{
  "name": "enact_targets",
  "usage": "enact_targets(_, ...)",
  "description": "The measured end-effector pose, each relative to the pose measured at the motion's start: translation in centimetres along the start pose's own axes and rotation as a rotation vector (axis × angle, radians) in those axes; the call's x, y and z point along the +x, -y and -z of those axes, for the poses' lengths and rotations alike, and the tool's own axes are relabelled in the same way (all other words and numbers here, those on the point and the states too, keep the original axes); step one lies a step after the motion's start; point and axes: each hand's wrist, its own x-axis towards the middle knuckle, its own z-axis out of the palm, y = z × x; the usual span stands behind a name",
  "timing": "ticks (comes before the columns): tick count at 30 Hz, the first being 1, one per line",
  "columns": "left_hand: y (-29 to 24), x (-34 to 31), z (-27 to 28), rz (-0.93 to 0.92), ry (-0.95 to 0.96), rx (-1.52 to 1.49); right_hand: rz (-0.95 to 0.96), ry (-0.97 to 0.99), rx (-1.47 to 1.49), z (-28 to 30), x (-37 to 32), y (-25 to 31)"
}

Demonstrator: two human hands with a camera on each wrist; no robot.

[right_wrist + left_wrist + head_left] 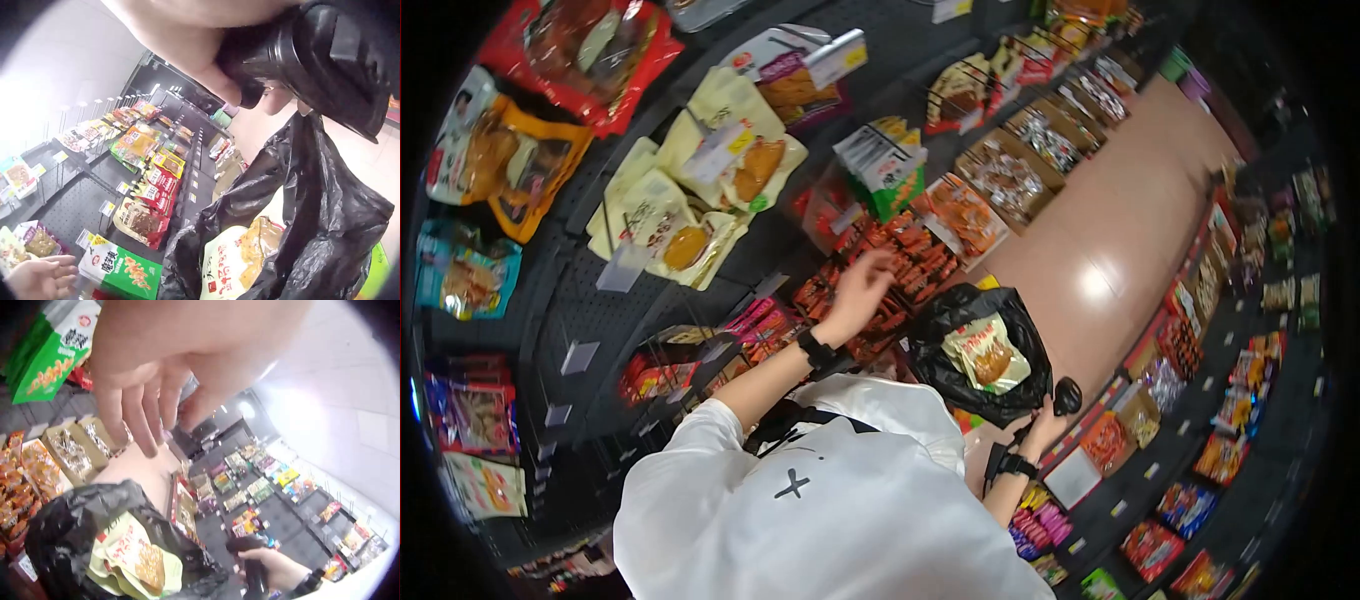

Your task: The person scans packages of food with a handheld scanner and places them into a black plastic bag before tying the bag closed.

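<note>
The left hand (865, 290) is in the air over small red snack packs (915, 260), fingers loosely bent and holding nothing; the left wrist view shows this hand (181, 356) above the bag. A black plastic bag (930, 345) hangs wide, with a cream snack packet (990, 355) inside. At its right side, the right hand (1045, 425) grips a black handheld device (1067, 396). In the right wrist view the fingers (219, 84) curl round the device (300, 53), and the rim of the bag (306, 162) rises to them. Whether they also pinch the rim is unclear.
Shelving with hanging snack packets (730, 150) stands at the left, a green packet (885, 165) among them. Open cartons of silvery packs (1000, 175) line the aisle floor (1100, 230). Another shelf with packets (1155, 545) runs along the right.
</note>
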Motion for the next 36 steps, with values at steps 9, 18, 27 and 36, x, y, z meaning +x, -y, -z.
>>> enact_targets(9, -5.6, 3.3, 10.2, -0.339, -0.878, 0.142, 0.078, 0.084, -0.015, -3.5, -0.9, 2.4)
enact_targets(18, -5.1, 6.0, 13.2, -0.152, -0.902, 0.161, 0.065, 0.178, 0.006, -5.9, -1.3, 2.1)
enact_targets(27, -5.5, 7.7, 13.7, -0.227, -0.894, -0.127, 0.063, 0.206, 0.004, -5.4, -2.1, 2.9)
enact_targets(36, -9.4, 2.9, 11.3, -0.109, -0.565, -0.492, 0.024, 0.205, -0.002, -4.9, -2.9, 3.1)
